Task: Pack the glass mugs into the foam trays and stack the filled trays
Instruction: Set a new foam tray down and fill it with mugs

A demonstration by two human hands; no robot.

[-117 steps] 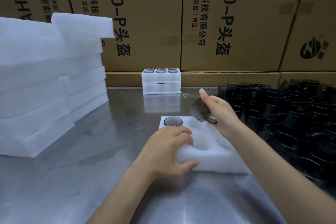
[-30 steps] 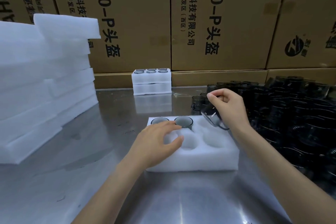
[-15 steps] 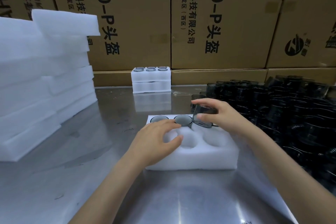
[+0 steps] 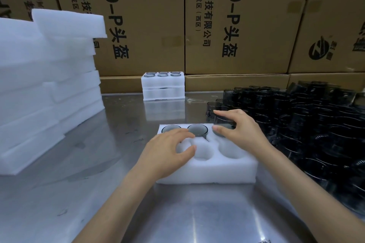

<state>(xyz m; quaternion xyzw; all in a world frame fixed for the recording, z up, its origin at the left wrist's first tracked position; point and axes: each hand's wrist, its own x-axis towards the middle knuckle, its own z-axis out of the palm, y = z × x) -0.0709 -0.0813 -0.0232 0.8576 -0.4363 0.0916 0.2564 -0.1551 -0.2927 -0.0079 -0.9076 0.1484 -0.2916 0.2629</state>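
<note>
I see a brushed steel table (image 4: 110, 199) filling the lower view, its sheen throwing soft reflections. Near the middle lies a white foam tray (image 4: 207, 171) resting flat on the metal. At nine o'clock from it, a tall pile of blank foam sheets (image 4: 45, 92) sits on the table's left part, its layers slightly askew. At twelve o'clock, against the far edge, I make out a stack of two filled trays (image 4: 163, 88), glass rims showing on top. From one to four o'clock, a dense crowd of dark glass mugs (image 4: 308, 124) stands directly on the steel, running off the right edge, the nearest just beside the tray's far right corner.
</note>
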